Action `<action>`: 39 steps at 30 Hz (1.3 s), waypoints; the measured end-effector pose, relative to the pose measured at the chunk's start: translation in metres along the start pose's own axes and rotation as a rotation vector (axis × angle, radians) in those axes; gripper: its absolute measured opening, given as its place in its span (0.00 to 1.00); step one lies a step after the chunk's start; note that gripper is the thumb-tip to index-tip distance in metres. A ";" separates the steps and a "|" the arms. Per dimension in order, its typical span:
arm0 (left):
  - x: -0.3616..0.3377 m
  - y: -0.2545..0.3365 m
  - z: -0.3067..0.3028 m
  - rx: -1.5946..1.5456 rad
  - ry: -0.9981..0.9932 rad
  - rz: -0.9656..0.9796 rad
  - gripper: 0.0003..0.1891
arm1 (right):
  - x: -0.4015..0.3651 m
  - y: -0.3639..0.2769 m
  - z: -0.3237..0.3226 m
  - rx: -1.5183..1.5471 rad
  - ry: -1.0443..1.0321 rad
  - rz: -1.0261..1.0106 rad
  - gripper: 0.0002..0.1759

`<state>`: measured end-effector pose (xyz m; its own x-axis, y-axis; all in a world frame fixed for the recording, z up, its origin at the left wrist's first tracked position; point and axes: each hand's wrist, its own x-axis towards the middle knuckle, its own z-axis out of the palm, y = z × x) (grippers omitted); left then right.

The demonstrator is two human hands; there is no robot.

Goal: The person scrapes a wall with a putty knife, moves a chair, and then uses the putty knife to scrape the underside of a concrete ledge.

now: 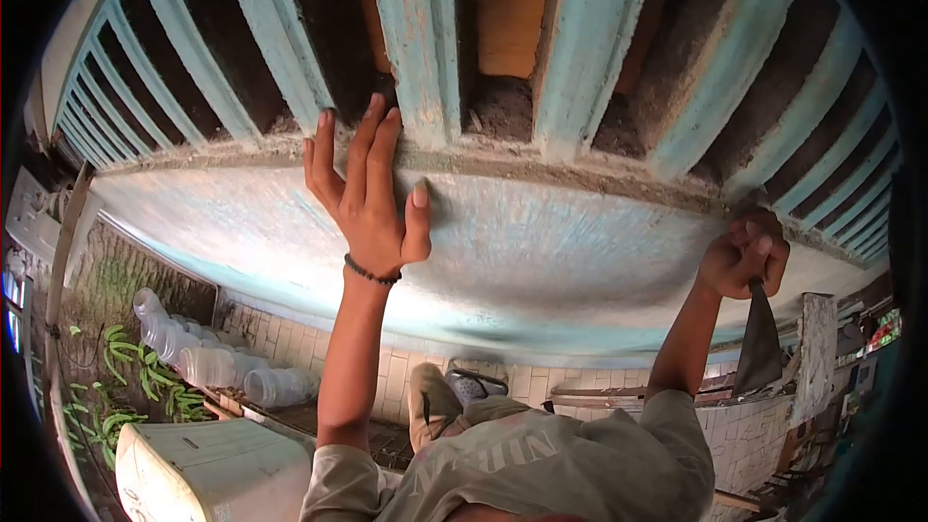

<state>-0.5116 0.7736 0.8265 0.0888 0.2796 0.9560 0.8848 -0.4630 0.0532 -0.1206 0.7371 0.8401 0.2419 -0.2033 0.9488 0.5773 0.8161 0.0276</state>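
Brace your wide-spread left hand (365,201) against the ledge (570,174); your right hand (742,259), closed around a dark flared item (760,343), needs firmness.

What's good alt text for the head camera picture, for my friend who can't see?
A person's left hand spreads against a wall under blue bars, while the right hand grips a dark thing. Clear plastic jars and green leaves are at lower left.

Open room between blue slats (416,39) (1 solid wall (551,242) below).
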 end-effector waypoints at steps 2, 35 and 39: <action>-0.001 -0.002 0.002 -0.015 0.013 0.003 0.34 | 0.000 -0.002 0.001 -0.013 -0.021 -0.011 0.14; -0.046 0.071 0.002 -0.778 -0.019 -0.017 0.04 | -0.049 -0.147 0.012 -0.451 -0.327 0.482 0.24; -0.043 0.075 0.009 -0.794 -0.104 -0.042 0.04 | -0.041 -0.146 0.023 -0.446 -0.333 0.542 0.24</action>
<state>-0.4446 0.7348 0.7867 0.1392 0.3692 0.9189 0.3015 -0.8997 0.3158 -0.2329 0.6386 0.8046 0.3739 0.3930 0.8401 0.7218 0.4455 -0.5297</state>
